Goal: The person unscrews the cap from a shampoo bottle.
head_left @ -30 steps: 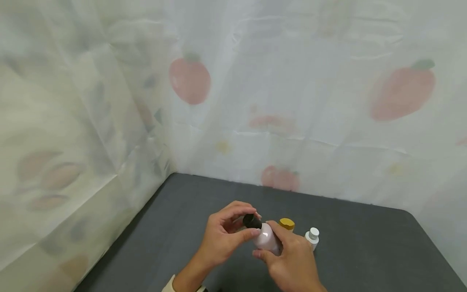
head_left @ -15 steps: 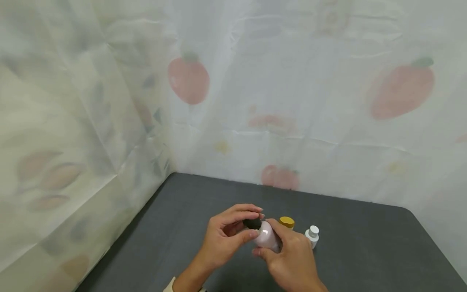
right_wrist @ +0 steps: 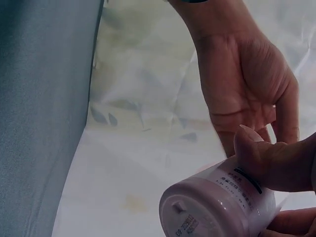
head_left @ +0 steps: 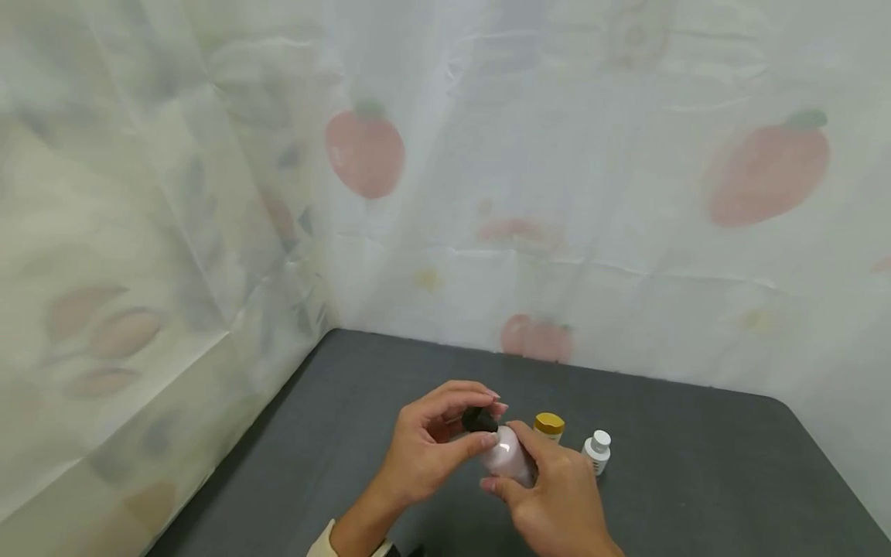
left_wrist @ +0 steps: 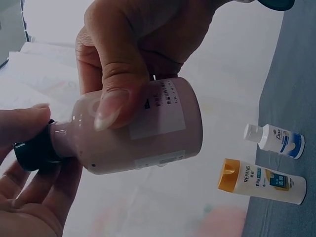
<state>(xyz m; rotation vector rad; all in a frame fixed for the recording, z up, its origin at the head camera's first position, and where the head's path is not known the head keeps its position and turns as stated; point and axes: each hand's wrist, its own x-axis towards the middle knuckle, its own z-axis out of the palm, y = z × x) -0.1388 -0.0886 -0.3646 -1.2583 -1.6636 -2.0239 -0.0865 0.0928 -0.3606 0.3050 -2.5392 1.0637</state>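
Observation:
My right hand grips a pale pink lotion bottle, thumb on one side and fingers on the other. The bottle is tilted, its neck toward my left hand. That hand pinches the black cap between thumb and fingers. In the left wrist view the cap sits at the end of the pink neck, and printed labels show on the bottle. The right wrist view shows the base of the bottle; there the cap is hidden.
A shampoo bottle with a golden cap stands behind my right hand. Right of it is a small white bottle. Both stand on the dark grey table, with fruit-printed curtains at its back and left.
My left fingers have shifted around the black cap, and the cap shows at a changing angle. The right hand and the bottle stay nearly in place.

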